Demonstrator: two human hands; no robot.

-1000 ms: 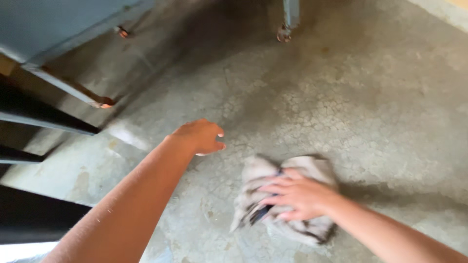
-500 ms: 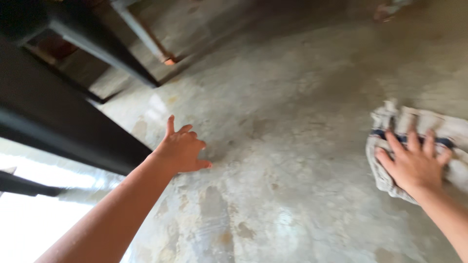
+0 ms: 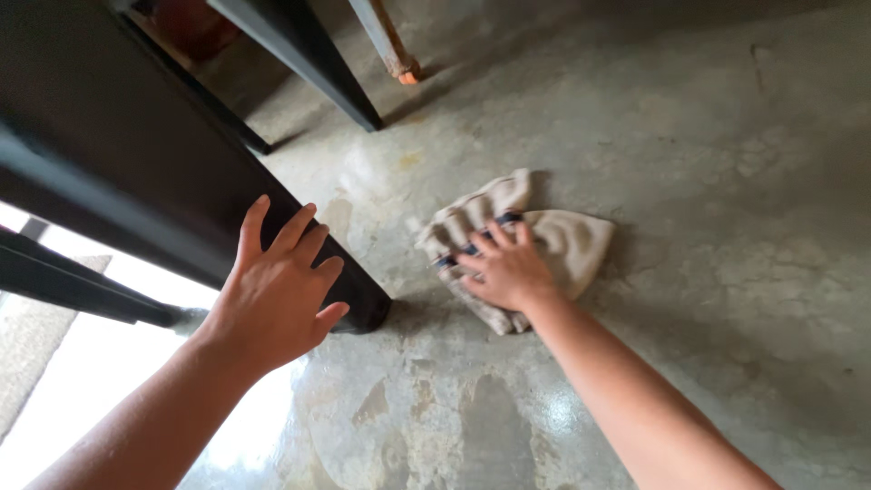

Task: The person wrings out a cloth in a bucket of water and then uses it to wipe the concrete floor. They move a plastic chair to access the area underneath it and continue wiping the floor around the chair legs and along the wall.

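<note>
The concrete floor point(image 3: 689, 163) fills most of my view; it is grey, mottled and glossy in the near patch, where it looks damp. I judge that sheen to be the reason the cloth is down on it.

A dark furniture leg point(image 3: 181, 172) runs diagonally from upper left to its foot on the floor near centre. A second dark leg point(image 3: 299, 54) and a thinner grey metal leg point(image 3: 386, 41) with an orange-tipped foot stand further back.

My left hand point(image 3: 272, 290) is raised in front of the dark leg, fingers spread and uncurled, gripping nothing. Whether the fingertips rest on the leg or hover just short of it, I cannot tell. I read the placement as a brace for balance while I lean low.

My right hand point(image 3: 504, 268) lies palm down on the beige cleaning cloth point(image 3: 562, 240), fingers splayed and pressing it flat against the floor, not closed around it. A flat palm spreads pressure over the fabric.

The cloth lies bunched on the floor, just right of the leg's foot and apart from it. Its long axis runs roughly left to right, tilted slightly; the gathered folds with a dark stripe point toward the upper left, the smoother rounded end toward the right.
</note>
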